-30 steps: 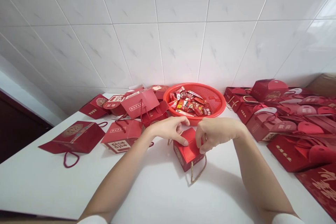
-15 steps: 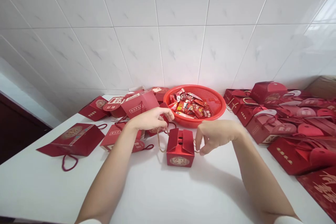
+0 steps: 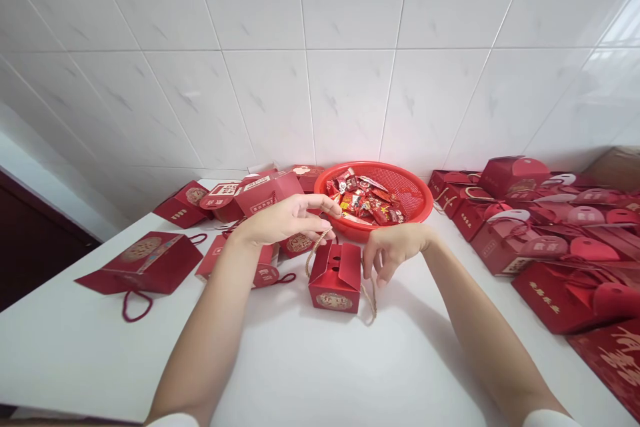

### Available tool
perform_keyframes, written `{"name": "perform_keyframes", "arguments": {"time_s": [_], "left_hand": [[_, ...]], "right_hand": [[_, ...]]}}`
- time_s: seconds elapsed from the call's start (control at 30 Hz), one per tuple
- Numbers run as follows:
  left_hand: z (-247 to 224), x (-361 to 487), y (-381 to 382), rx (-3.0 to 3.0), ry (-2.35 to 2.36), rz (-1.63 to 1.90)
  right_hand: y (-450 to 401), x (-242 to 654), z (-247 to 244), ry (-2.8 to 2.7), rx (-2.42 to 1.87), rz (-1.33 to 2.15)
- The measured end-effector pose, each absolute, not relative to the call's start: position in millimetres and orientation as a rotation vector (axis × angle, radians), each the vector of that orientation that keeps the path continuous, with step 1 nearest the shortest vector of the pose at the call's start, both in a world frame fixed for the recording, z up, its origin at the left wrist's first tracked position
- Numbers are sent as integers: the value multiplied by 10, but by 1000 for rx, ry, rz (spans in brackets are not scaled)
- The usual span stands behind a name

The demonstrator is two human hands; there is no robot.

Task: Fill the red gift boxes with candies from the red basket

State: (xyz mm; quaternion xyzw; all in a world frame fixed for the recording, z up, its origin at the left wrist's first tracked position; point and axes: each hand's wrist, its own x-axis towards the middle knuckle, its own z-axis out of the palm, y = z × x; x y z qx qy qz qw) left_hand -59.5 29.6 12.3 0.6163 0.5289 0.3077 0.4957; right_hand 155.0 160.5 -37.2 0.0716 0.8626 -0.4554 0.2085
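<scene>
A small red gift box point(image 3: 334, 280) with a gold round emblem stands upright on the white table in front of me, its top flaps folded in. My left hand point(image 3: 295, 217) is above its left side, index finger stretched out, the lower fingers and thumb closed at the top of a twisted tan cord point(image 3: 311, 255). At the box's right side, my right hand point(image 3: 395, 248) has its fingers curled round part of the cord, which hangs below them in a loop. Its exact grip on the cord is partly hidden.
Behind the box sits a red plastic basket point(image 3: 423, 210) holding wrapped sweets point(image 3: 367, 203). Several red boxes, among them one lying on its side point(image 3: 150, 263), are at the left. More red boxes point(image 3: 555, 293) crowd the right. A tiled wall point(image 3: 350, 93) closes off the back.
My left index finger has stretched out and that hand has risen slightly. My right hand has shifted left against the box, and the cord on that side now droops in a loop.
</scene>
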Motion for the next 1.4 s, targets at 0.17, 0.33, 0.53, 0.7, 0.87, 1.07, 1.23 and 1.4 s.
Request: {"name": "perform_keyframes", "arguments": {"time_s": [0.17, 0.33, 0.53, 0.7, 0.87, 1.07, 1.23, 1.4], "left_hand": [[84, -528, 283, 1453, 1138, 900], [23, -417, 283, 1447, 1054, 993], [58, -275, 232, 1437, 961, 1174], [103, -230, 186, 1433, 960, 1220], [110, -215, 139, 1479, 933, 1255], [66, -98, -2, 1606, 832, 1134], [-7, -49, -37, 1640, 776, 1135], [36, -44, -2, 1607, 801, 1222]], "right_hand": [[1647, 1604, -350, 2404, 244, -1789], [1536, 1603, -237, 2326, 301, -2418], [1383, 1678, -52, 2324, 437, -2712], [1355, 1779, 28, 2347, 554, -2755], [1290, 1820, 89, 2472, 543, -2682], [1008, 1733, 91, 2771, 612, -2489], [898, 1572, -53, 3107, 680, -2299], [979, 1571, -43, 3239, 701, -2258]]}}
